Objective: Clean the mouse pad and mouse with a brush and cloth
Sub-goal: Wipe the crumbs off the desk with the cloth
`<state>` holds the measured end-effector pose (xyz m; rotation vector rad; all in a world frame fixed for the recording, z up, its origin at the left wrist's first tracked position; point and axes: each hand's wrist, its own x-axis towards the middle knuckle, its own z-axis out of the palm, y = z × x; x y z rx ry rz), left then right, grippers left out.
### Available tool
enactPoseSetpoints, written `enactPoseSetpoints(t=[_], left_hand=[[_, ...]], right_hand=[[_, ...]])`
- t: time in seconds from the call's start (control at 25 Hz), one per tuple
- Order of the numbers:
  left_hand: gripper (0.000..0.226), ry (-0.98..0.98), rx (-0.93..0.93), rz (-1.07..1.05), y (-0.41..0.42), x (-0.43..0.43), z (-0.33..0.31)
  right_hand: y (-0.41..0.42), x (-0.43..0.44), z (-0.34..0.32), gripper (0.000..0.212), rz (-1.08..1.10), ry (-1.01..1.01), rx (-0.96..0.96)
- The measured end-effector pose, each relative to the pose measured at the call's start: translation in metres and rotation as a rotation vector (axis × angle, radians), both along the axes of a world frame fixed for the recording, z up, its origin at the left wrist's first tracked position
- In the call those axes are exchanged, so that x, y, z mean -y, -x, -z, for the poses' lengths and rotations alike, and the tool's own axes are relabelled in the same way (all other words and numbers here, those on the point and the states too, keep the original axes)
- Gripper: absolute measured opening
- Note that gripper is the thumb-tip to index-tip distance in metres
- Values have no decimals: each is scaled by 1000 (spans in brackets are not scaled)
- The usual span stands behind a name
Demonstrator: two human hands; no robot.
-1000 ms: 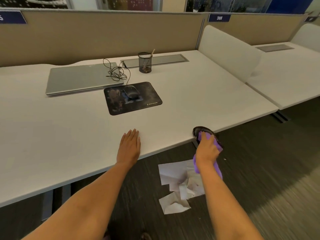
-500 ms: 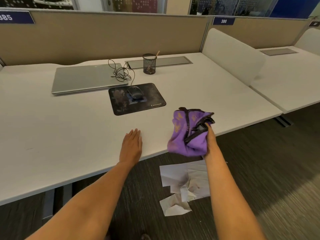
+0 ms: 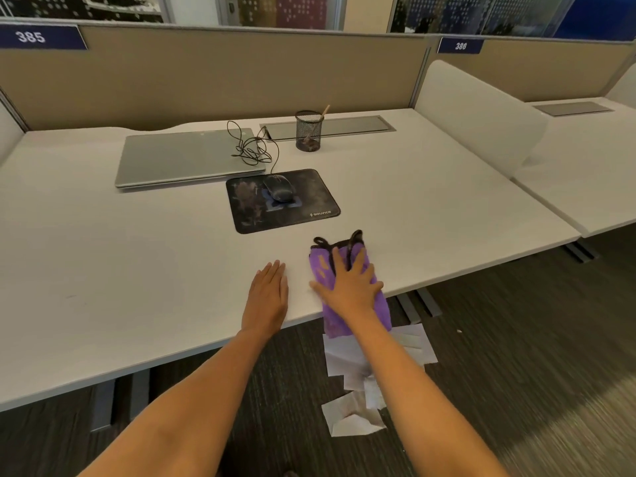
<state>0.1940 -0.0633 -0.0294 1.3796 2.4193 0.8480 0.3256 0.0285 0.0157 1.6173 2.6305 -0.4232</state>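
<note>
A dusty black mouse pad lies mid-desk with a black wired mouse on it. A purple cloth with dark edging lies at the desk's near edge, its lower end hanging over. My right hand presses flat on the cloth with spread fingers. My left hand rests flat on the white desk, just left of the cloth. A black mesh cup behind the pad holds a brush whose wooden handle sticks out.
A closed grey laptop sits behind the pad, with the mouse's coiled cable on its right end. Crumpled white papers lie on the floor below the desk edge. A white divider separates the neighbouring desk on the right.
My right hand has brought the purple cloth up from below the desk edge and laid it on the desk, now pressing it flat. My left hand has stayed in place.
</note>
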Motion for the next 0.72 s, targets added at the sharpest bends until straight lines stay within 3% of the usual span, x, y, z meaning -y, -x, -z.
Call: enactPoseSetpoints(t=[0.16,0.4,0.56,0.64,0.72], left_hand=[[46,-142,169,-74,-1,0,-1],[46,-103,91,-66,-2,0,1],[47,-5,31,-64,-1,0,0],[48,26,47,-58,-1,2,-3],[47,26,66,-53,1,6,-6]], right_hand=[[26,35,22,61,-183,-205,-53],[31,18,30,51,-191,-266,-62],[-7,-16,30,50,53,-290,-24],[-47,-43,26,49,276,-300,-5],[-89,-64,18,44,591,-212,-108]])
